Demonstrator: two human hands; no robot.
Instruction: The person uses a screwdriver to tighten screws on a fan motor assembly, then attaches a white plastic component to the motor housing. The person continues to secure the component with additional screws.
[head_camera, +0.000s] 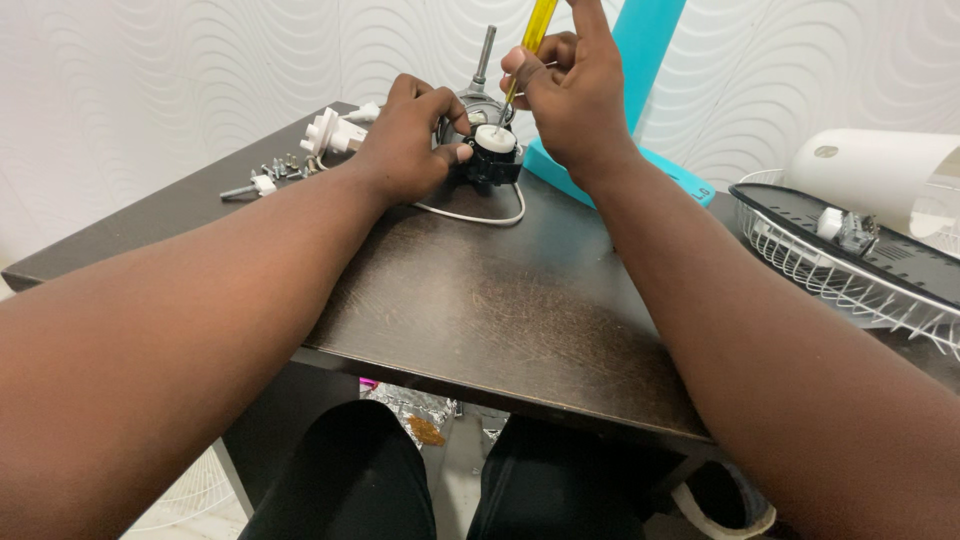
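Fan motor (478, 105) sits at the upper centre of the frame, near the far edge of the dark wooden table (500, 310), its bare steel shaft (485, 52) standing upright. A small black housing with a round white cap (493, 150) is fixed to its near side, and a thin white cable (480, 215) loops out from under it across the tabletop.

The left hand (405, 140) is curled round the motor body, thumb pressed against the black housing, apparently to brace the assembly so it cannot twist or slide. The right hand (570, 95) is closed round a screwdriver (528, 50) with a translucent yellow handle; its slim metal blade slants down to the white cap, held steeply so the tip bears straight into the part.

In the upper left lie a white moulded plastic part (330, 132) and a scatter of small metal screws (280, 168), set aside within reach. Behind the right hand a turquoise plastic piece (650, 60) rises and runs out along the table. At the right edge rest a white wire fan guard (850, 275), a dark flat panel (850, 235) lying over it, and a smooth white rounded casing (870, 170). The tabletop is scuffed and matt, with fine scratches near its front edge; the wall behind shows a white embossed wave pattern.
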